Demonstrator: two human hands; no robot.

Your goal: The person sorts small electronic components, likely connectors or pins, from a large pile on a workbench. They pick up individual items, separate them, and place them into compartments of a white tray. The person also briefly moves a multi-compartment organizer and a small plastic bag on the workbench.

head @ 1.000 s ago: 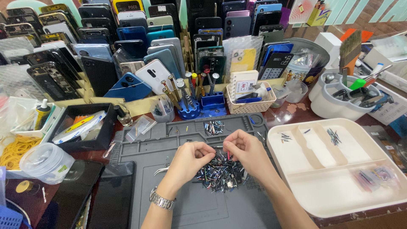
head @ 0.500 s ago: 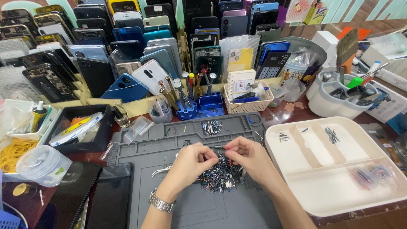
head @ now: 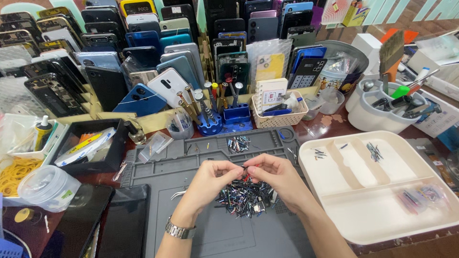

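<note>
Work mat (head: 248,239): dark grey, moulded grid and pockets.
Pile of small parts (head: 246,197): mixed black, silver, blue, some red.
Divided tray (head: 382,210): off-white.
Bench (head: 325,125): reddish brown.
Rubber bands (head: 14,173): yellow.
Screwdriver stand (head: 210,126): blue; handles silver, one yellow, one red.
Basket (head: 279,119): cream, lattice sides.
Wristwatch (head: 179,231): silver metal.
Phone backs (head: 143,98): blue, black, white, teal, gold.

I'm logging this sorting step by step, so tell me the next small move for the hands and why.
Probably carry the small part pinched between the left hand and right hand to the white divided tray. Both hands hold it above the pile of tiny parts, and the tray's compartments already hold small sorted groups.
</note>
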